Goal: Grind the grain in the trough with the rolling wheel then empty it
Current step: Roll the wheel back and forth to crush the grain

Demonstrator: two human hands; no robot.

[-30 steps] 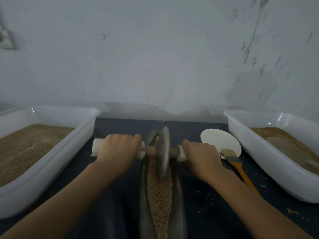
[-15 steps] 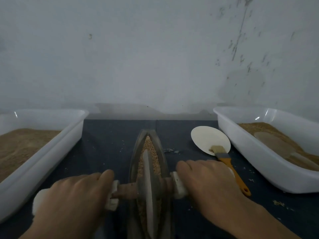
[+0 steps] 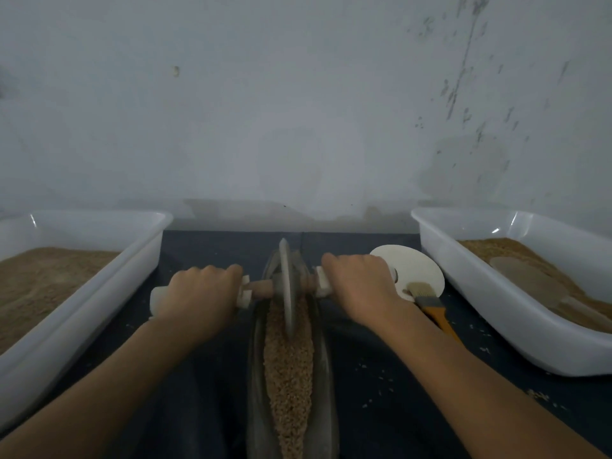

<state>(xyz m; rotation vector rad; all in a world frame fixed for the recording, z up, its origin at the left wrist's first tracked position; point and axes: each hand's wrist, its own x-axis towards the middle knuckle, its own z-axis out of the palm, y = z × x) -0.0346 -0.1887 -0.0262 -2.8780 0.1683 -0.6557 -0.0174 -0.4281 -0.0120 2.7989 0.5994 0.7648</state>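
Note:
A long dark boat-shaped trough (image 3: 326,376) runs away from me at the table's middle, filled with tan grain (image 3: 288,369). A grey rolling wheel (image 3: 286,286) stands on edge in the trough's far end, on a wooden axle with white handle ends. My left hand (image 3: 202,296) is closed round the left handle. My right hand (image 3: 361,286) is closed round the right handle. Both arms reach forward, either side of the trough.
A white tub (image 3: 99,293) of brown ground grain stands at the left; a second white tub (image 3: 496,309) with grain and a pale scoop stands at the right. A white disc (image 3: 417,266) and an orange-handled brush (image 3: 430,303) lie beside my right hand. A wall rises just behind.
The wheel rolled toward me half a second ago, then back away to the trough's far end. Both hands moved forward with it.

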